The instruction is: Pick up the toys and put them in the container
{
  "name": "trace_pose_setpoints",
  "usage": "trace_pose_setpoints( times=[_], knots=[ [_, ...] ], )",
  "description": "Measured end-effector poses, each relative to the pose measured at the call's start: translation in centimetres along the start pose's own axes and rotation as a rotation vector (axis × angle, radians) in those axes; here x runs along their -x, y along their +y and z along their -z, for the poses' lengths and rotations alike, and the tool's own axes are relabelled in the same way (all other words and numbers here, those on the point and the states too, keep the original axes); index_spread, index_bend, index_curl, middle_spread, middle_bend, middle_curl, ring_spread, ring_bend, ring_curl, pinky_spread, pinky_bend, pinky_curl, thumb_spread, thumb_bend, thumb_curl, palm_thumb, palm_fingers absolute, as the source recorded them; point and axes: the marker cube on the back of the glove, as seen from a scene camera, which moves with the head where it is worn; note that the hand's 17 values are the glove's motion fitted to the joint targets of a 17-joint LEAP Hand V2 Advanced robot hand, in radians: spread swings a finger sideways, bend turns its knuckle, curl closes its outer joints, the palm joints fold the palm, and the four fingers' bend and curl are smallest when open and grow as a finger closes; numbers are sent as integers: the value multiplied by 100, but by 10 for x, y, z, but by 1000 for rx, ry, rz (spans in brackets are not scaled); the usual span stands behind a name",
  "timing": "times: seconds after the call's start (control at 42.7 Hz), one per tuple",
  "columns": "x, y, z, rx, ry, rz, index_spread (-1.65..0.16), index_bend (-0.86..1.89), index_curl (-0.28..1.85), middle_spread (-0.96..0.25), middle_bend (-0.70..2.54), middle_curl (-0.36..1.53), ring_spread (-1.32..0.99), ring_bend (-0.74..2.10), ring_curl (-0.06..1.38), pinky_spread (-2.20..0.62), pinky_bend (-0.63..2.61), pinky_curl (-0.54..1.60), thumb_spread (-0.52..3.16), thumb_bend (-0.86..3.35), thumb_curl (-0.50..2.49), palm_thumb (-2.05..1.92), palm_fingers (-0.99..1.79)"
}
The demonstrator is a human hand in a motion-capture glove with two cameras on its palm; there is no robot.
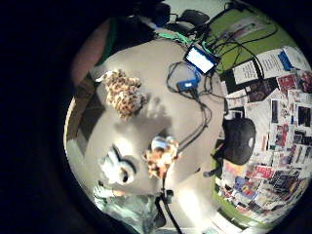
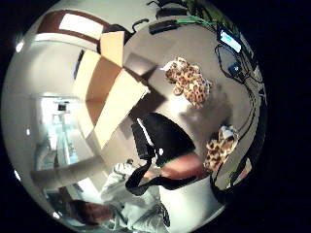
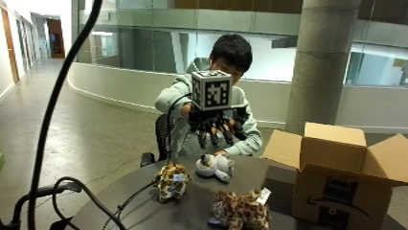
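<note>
Gloved hand raised above the table, fingers spread downward.

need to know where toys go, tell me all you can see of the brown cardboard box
The brown cardboard box stands upright on the dark round table, at its edge beside the spotted plush leopard. All its top flaps stand open; a printed label and logo mark its front. Its inside is hidden. No hand touches it.
</note>
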Motion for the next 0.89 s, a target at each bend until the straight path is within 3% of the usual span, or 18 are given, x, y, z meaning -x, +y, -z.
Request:
trace_pose_setpoints(
  times=[0.374,0.702,0.889],
  knots=[
    [4,-40,-86,77,90,-114,-14,6,11,2,18,27,1,33,20,2,87,36,128,-2,23,-1,-21],
    [-4,-40,-144,198,55,-163,-16,56,31,-1,17,27,-1,18,18,1,61,29,136,5,27,13,5],
    [-11,-30,-141,276,83,-146,-16,66,37,-4,21,30,-4,20,19,0,52,27,148,18,34,35,13]
  ],
)
